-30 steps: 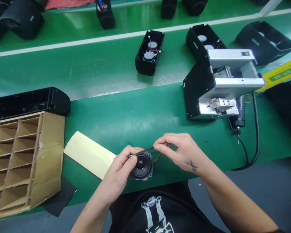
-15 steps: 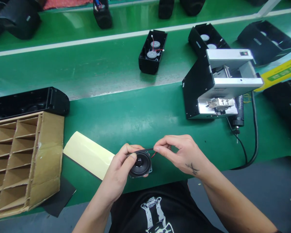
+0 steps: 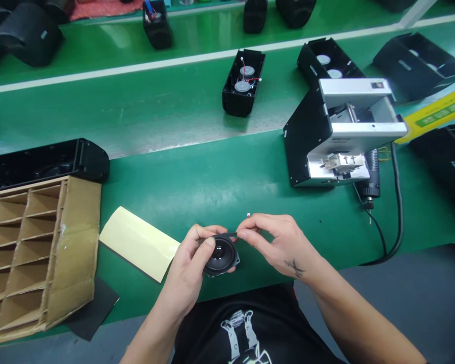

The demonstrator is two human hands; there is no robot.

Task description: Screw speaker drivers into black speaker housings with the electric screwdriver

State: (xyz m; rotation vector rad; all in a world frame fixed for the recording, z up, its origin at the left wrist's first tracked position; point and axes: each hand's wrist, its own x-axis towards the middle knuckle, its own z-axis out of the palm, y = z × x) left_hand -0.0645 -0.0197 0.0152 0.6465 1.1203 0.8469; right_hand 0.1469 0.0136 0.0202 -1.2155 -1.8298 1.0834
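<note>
A small round black speaker (image 3: 220, 257) with a square metal frame is in my left hand (image 3: 191, 260), whose thumb presses on its front near the upper left rim. Along the speaker's top edge lies a thin black strip (image 3: 230, 234). Its right end is pinched between thumb and forefinger of my right hand (image 3: 275, 237). A short bit of red wire shows beside the strip, and a white connector (image 3: 248, 215) sticks up behind my right fingers. Left of my left hand, a pale yellow sheet (image 3: 138, 245) rests on the green table.
A cardboard divider box (image 3: 74, 253) stands at left, with a black housing (image 3: 93, 159) behind it. A metal-and-black machine (image 3: 307, 146) and an electric screwdriver (image 3: 371, 184) are at right. Further back, an open housing (image 3: 237, 106) holds speakers with red wires.
My right hand has moved slightly left, closer to the speaker, and less of the strip spans between them. The white connector now shows above my right fingers.
</note>
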